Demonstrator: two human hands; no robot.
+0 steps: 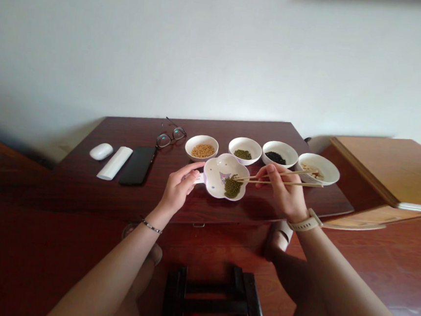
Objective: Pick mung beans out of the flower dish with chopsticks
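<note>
My left hand [180,185] is closed on the short handle of a flower-shaped bowl [213,183], white inside with a lilac rim and a cartoon print. A heap of mung beans [233,188] lies in its right half. Between the fingers of my right hand [283,189] is a pair of chopsticks [278,178], their tips at the beans. Just behind stand a white bowl of yellow soybeans [202,151], another with mung beans [243,154] and a third with black beans [276,157]. Rightmost is a bowl of pale pieces [316,172], partly behind the chopsticks.
On the left of the dark wooden table [176,206] lie a white rounded case [101,151], a white elongated case [114,163] and a black phone [137,165]. Glasses [171,137] rest behind them. A wooden cabinet [390,169] stands right; a black stool [215,306] is below.
</note>
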